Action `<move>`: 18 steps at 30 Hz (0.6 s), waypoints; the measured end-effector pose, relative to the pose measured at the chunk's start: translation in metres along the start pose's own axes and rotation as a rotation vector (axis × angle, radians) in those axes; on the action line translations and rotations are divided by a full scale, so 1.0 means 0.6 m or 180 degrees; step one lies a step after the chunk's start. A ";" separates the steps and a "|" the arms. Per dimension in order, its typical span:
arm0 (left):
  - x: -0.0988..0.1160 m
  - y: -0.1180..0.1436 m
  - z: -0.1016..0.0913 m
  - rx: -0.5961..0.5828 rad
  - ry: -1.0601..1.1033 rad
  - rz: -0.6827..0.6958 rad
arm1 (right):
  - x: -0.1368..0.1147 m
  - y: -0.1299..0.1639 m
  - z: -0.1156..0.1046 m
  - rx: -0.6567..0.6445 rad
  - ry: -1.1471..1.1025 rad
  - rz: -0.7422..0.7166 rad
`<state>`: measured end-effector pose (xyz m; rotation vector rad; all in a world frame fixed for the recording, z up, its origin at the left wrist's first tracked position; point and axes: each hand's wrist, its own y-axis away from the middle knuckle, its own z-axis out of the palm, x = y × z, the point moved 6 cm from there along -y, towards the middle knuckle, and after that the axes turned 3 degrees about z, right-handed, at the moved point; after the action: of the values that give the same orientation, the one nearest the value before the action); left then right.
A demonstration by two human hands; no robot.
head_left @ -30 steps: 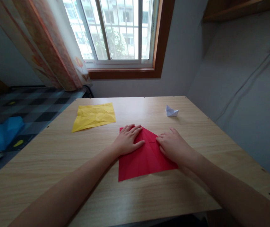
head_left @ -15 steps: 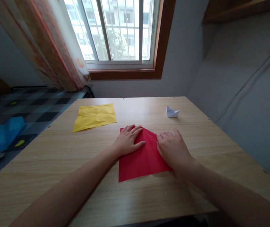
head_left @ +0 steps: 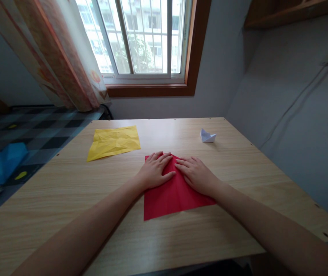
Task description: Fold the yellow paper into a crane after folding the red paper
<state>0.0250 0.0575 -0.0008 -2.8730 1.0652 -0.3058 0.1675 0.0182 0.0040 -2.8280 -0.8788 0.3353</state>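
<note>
While two hands [head_left: 175, 174] (flat) press one red paper [head_left: 173, 197].

One head-worn camera is looking forward and down across the wooden table [head_left: 66, 199] from its near edge, close enough that both forearms are entering from the bottom corners. It is facing the window [head_left: 141, 38] at 12 o'clock, with the curtain [head_left: 60, 61] showing at 10 o'clock and the grey wall [head_left: 296, 115] running along 3 o'clock. There is no second view sharing the scene.
</note>
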 end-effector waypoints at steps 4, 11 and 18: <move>-0.003 0.000 0.005 -0.0002 0.0013 -0.0017 | 0.007 -0.002 0.005 0.0031 -0.0162 -0.0084; -0.007 0.008 -0.003 0.0279 -0.0258 -0.0098 | 0.016 -0.005 0.007 0.0038 -0.0369 -0.0160; -0.064 0.030 -0.017 0.0581 -0.0506 -0.1053 | 0.011 -0.005 0.000 0.0012 -0.0312 -0.0089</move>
<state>-0.0172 0.0687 0.0008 -2.8390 0.5066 -0.1748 0.1712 0.0247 0.0038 -2.8139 -0.9345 0.4749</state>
